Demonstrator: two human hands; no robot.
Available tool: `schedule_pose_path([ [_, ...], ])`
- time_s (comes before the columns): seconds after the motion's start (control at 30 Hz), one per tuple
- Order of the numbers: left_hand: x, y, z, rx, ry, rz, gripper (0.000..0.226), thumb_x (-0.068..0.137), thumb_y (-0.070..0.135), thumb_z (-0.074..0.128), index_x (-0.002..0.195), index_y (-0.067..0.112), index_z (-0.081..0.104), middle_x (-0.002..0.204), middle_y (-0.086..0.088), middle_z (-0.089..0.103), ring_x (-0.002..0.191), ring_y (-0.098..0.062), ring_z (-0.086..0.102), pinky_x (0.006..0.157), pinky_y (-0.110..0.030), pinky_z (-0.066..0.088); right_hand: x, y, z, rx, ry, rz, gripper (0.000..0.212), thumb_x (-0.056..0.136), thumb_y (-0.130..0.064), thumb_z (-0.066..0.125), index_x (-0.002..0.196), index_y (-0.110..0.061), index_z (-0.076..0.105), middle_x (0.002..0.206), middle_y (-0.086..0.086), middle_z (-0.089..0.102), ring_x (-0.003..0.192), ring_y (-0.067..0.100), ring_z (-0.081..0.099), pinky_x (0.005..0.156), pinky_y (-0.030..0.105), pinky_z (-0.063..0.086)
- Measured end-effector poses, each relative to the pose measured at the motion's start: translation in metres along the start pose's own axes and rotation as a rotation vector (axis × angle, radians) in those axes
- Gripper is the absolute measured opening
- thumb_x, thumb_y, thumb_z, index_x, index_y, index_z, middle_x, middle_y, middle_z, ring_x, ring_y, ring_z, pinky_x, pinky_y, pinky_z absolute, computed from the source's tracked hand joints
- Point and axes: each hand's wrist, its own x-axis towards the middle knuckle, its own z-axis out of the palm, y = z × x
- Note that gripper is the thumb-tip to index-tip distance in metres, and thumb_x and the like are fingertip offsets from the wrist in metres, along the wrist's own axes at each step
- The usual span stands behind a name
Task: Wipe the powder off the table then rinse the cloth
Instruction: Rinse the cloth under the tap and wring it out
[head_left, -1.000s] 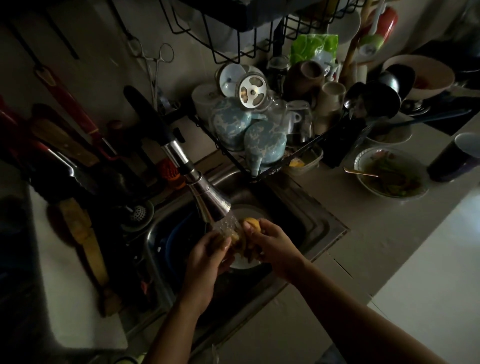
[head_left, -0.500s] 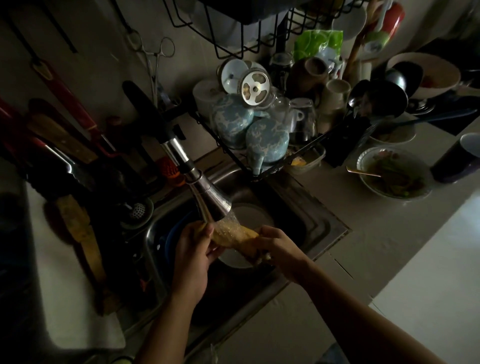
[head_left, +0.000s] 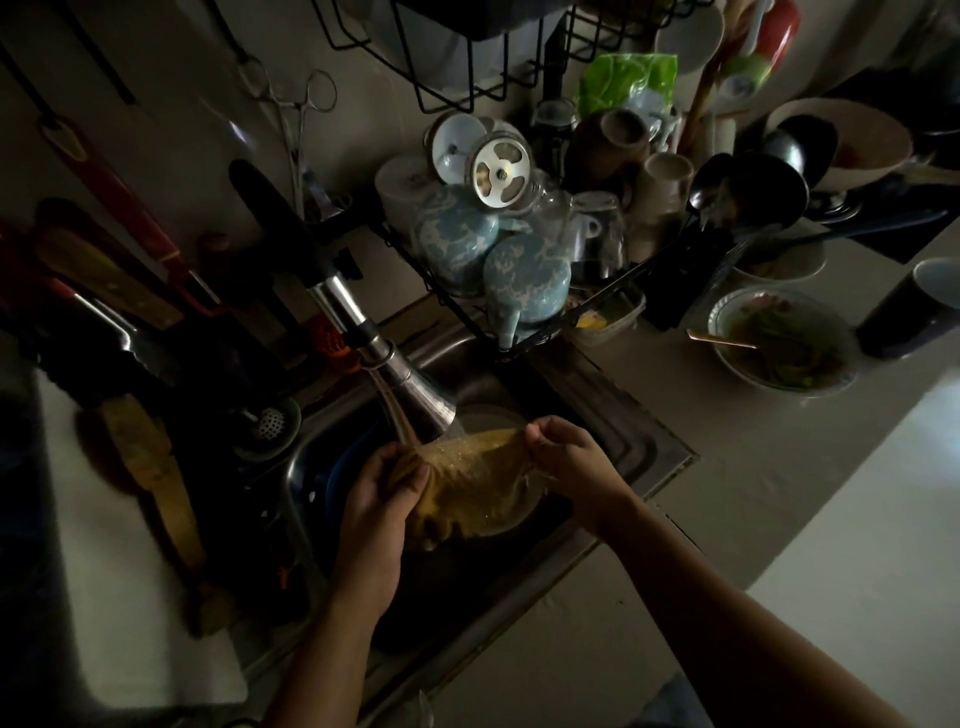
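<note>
Cloth: the cloth (head_left: 470, 480) is yellow-brown and wet. It is pulled out into a broad sheet, with its top edge taut and its lower part sagging in soft folds. Small drops glisten across its upper face.
Place: it hangs over the sink (head_left: 641, 441), just under the tap (head_left: 415, 400) and above a pale dish (head_left: 485, 415) lying in the basin.
Water: a stream leaves the tap head and lands on the cloth's upper left part, close to the left hand.
Left grip: the left hand (head_left: 374, 519) has its fingers and thumb curled round the bunched left end of the cloth.
Right grip: the right hand (head_left: 574, 462) pinches the top right corner between thumb and fingertips, knuckles up.
Change: a second ago the cloth was a small wad pressed between two hands held close together. Half a second ago it was a narrow strip. It is now opened wide, and the hands have drawn apart. The right hand has shifted right, toward the sink's edge. The tap has not moved and the water was already running.
Around: a rack (head_left: 524, 332) of cups stands behind the sink. A bowl (head_left: 737, 364) of food and a dark cup (head_left: 914, 317) sit on the worktop (head_left: 727, 467) to the right. A white board (head_left: 130, 613) lies to the left.
</note>
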Motion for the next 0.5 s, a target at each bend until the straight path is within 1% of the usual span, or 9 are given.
schedule_pose_path([
  [0.07, -0.002, 0.0, -0.001, 0.011, -0.025, -0.01, 0.022, 0.08, 0.04, 0.071, 0.1, 0.05, 0.068, 0.11, 0.011, 0.07, 0.112, -0.024, 0.063, 0.095, -0.056, 0.05, 0.001, -0.001, -0.001, -0.012, 0.022, -0.029, 0.014, 0.102, -0.019, 0.054, 0.091, -0.018, 0.062, 0.084, -0.003, 0.059, 0.081, 0.012, 0.058, 0.072, 0.026, 0.049],
  [0.1, -0.002, 0.0, -0.002, 0.016, -0.044, -0.012, 0.023, 0.081, 0.04, 0.071, 0.102, 0.048, 0.068, 0.112, 0.009, 0.07, 0.112, -0.027, 0.063, 0.094, -0.06, 0.05, 0.0, -0.002, -0.001, -0.02, 0.028, -0.043, 0.014, 0.103, -0.019, 0.053, 0.092, -0.018, 0.061, 0.085, -0.003, 0.059, 0.082, 0.012, 0.057, 0.075, 0.028, 0.049],
  [0.13, -0.003, 0.001, -0.004, 0.021, -0.067, -0.005, 0.024, 0.081, 0.038, 0.068, 0.105, 0.045, 0.068, 0.114, 0.007, 0.069, 0.113, -0.028, 0.063, 0.095, -0.06, 0.049, 0.0, -0.002, -0.001, -0.027, 0.037, -0.056, 0.013, 0.103, -0.018, 0.052, 0.093, -0.017, 0.06, 0.085, -0.003, 0.058, 0.081, 0.012, 0.056, 0.075, 0.027, 0.049],
  [0.23, -0.003, 0.003, -0.007, -0.003, -0.107, 0.019, 0.022, 0.087, 0.029, 0.066, 0.108, 0.036, 0.069, 0.119, 0.001, 0.068, 0.114, -0.024, 0.063, 0.096, -0.049, 0.05, -0.003, -0.002, -0.001, -0.03, 0.034, -0.097, 0.015, 0.103, -0.014, 0.051, 0.091, -0.018, 0.057, 0.081, -0.005, 0.055, 0.075, 0.01, 0.053, 0.064, 0.023, 0.046],
  [0.3, -0.003, 0.003, -0.006, -0.042, -0.105, 0.013, 0.026, 0.085, 0.021, 0.061, 0.105, 0.034, 0.07, 0.118, 0.0, 0.069, 0.113, -0.023, 0.064, 0.09, -0.041, 0.052, -0.005, -0.001, -0.002, -0.025, 0.006, -0.097, 0.018, 0.103, -0.013, 0.05, 0.089, -0.02, 0.058, 0.081, -0.006, 0.055, 0.076, 0.01, 0.052, 0.066, 0.024, 0.045],
  [0.4, -0.001, 0.002, -0.004, -0.1, -0.109, 0.011, 0.029, 0.091, 0.004, 0.055, 0.101, 0.026, 0.07, 0.117, -0.005, 0.068, 0.11, -0.025, 0.065, 0.081, -0.035, 0.054, -0.01, -0.001, -0.002, 0.084, -0.07, -0.059, 0.018, 0.102, -0.014, 0.051, 0.087, -0.02, 0.059, 0.082, -0.003, 0.053, 0.072, 0.012, 0.05, 0.067, 0.03, 0.043],
  [0.47, -0.001, 0.003, -0.002, -0.132, -0.125, 0.023, 0.034, 0.092, -0.006, 0.05, 0.098, 0.022, 0.069, 0.115, -0.007, 0.068, 0.109, -0.026, 0.065, 0.083, -0.036, 0.054, -0.014, -0.001, -0.002, 0.166, -0.123, -0.067, 0.011, 0.095, -0.018, 0.056, 0.085, -0.02, 0.06, 0.081, -0.002, 0.053, 0.075, 0.019, 0.053, 0.07, 0.037, 0.046],
  [0.5, 0.0, 0.003, -0.001, -0.142, -0.127, 0.034, 0.038, 0.092, -0.009, 0.048, 0.093, 0.022, 0.069, 0.112, -0.007, 0.069, 0.107, -0.027, 0.064, 0.087, -0.038, 0.052, -0.016, 0.001, -0.003, 0.198, -0.151, -0.083, 0.008, 0.091, -0.018, 0.056, 0.084, -0.02, 0.06, 0.082, -0.001, 0.056, 0.082, 0.025, 0.056, 0.074, 0.043, 0.048],
])
